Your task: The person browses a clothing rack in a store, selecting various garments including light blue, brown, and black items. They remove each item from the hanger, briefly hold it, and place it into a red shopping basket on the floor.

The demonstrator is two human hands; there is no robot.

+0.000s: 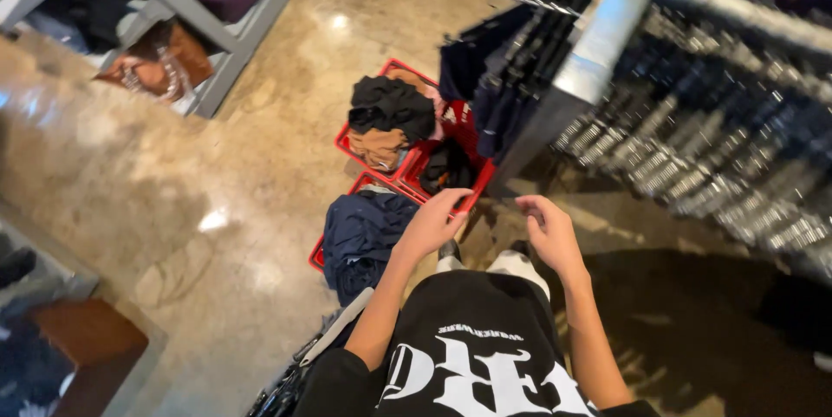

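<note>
A: The left hand (pixel 431 224) hangs in front of the body, fingers curled in a narrow, loose pinch; I cannot tell whether anything is between them. The right hand (pixel 549 233) is level with it, a little apart, fingers bent the same way, and I see nothing in it either.

B: What lies closest?

A: Just below and beyond the left hand, the red baskets (pixel 468 135) on the polished floor (pixel 173 200). The nearest holds a heap of navy clothing (pixel 360 239), beside the left wrist. Farther out sits a black garment (pixel 392 105) over something tan (pixel 378 146).

B: How would that navy heap handle?

A: Soft and limp, I judge, light piece by piece, bulky as a pile. It would sag if lifted by one corner, so a hold on a folded edge or the shoulders seems best. Not fragile, hardly slippery.

B: And past the right hand?

A: A rack of dark garments (pixel 511 79) on hangers, up and beyond it, with a long row of metal hangers (pixel 711 166) to its outer side. No tags show clearly there.

B: Any signs or packages?

A: None readable. Far off past the left hand, a grey shelf unit (pixel 217 35) holds brown and purple items.
</note>
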